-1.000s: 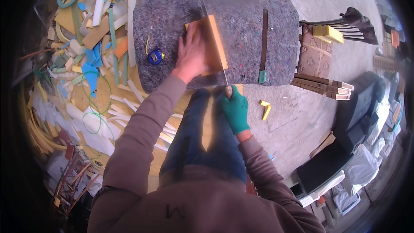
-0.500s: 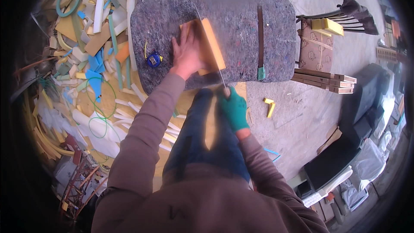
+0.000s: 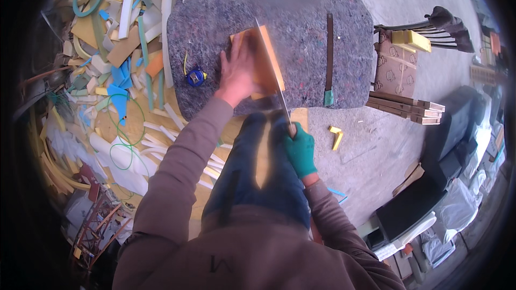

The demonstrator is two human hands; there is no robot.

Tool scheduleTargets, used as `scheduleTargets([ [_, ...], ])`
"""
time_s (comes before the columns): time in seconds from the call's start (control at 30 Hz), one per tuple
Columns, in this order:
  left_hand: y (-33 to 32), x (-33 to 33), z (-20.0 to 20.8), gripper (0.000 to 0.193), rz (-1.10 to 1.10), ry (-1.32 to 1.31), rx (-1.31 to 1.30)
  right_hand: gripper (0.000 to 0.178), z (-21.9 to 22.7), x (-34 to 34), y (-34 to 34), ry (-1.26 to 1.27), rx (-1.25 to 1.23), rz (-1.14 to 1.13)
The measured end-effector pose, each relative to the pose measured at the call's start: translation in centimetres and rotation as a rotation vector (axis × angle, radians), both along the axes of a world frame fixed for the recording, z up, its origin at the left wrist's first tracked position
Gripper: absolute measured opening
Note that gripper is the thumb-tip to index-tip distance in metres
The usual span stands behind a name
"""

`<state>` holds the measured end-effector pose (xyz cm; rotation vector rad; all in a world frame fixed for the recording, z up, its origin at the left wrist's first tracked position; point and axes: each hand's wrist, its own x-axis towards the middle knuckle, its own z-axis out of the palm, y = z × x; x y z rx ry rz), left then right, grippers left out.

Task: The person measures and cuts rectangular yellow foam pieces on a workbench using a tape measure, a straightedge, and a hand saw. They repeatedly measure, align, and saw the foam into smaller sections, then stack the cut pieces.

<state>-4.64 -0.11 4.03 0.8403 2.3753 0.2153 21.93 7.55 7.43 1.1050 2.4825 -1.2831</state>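
Note:
My bare left hand (image 3: 236,78) lies with fingers spread on an orange-yellow foam block (image 3: 276,63), pressing it against the grey felt-covered table (image 3: 215,8). In a green glove, my right hand (image 3: 301,151) is closed round the handle of a long, thin-bladed knife (image 3: 281,96). The blade runs along the block, just right of my left fingers; how deep it sits in the foam is hard to tell. Left of that hand rests a blue tape measure (image 3: 195,77) with a bit of yellow tape out. A dark strip with a green end (image 3: 329,53) lies farther right.
Foam offcuts (image 3: 121,48) are heaped on the left. Right of the table stand a patterned cardboard box (image 3: 396,67) and stacked wooden slats (image 3: 408,108). Small yellow foam pieces (image 3: 336,138) lie on the concrete floor. Dark upholstered furniture (image 3: 416,207) is at the lower right.
My right hand has drawn the knife back toward me and slightly right, so its tip sits nearer. My left hand stays on the foam block. The whole view has shifted slightly.

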Motion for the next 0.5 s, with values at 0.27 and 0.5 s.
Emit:
scheduleTargets([
  [0.27,-0.4,0.1,-0.8,0.146,-0.048,0.059,0.002,0.018,-1.4,-4.9,0.2,0.014,0.052,0.016],
  [0.5,-0.1,0.3,-0.2,0.139,-0.061,0.047,-0.036,0.025,-4.0,-5.9,0.5,-0.073,0.088,0.024],
])
